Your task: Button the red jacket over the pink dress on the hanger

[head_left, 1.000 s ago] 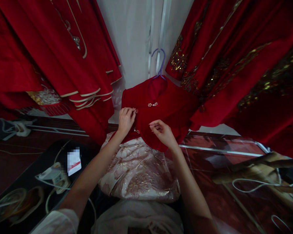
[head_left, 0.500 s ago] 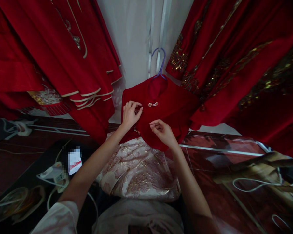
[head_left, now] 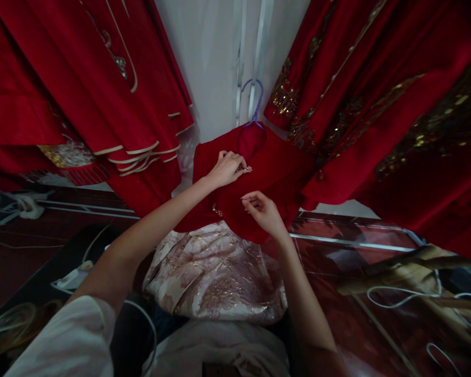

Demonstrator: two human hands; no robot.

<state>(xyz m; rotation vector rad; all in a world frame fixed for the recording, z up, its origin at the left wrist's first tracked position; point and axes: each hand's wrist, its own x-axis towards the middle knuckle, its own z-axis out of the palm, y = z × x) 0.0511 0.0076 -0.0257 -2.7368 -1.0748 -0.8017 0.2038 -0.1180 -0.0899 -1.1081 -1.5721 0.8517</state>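
A red velvet jacket (head_left: 282,173) hangs on a blue hanger (head_left: 255,102) in front of me, over a pale gold brocade skirt (head_left: 215,272). My left hand (head_left: 228,168) reaches up to the pearl clasp (head_left: 248,169) below the collar and its fingers pinch there. My right hand (head_left: 264,212) pinches the jacket's front flap lower down, fingers closed on the cloth. Another small clasp (head_left: 217,211) shows near the lower left of the flap.
Red embroidered garments hang close on the left (head_left: 102,94) and on the right (head_left: 377,104). A white wall (head_left: 215,68) stands behind. White cables and a power strip (head_left: 68,280) lie on the dark floor at left; more cable (head_left: 396,301) lies at right.
My left hand has moved up and to the right, from the side clasp to the clasp below the collar. My right hand has stayed on the flap. The view tilted slightly.
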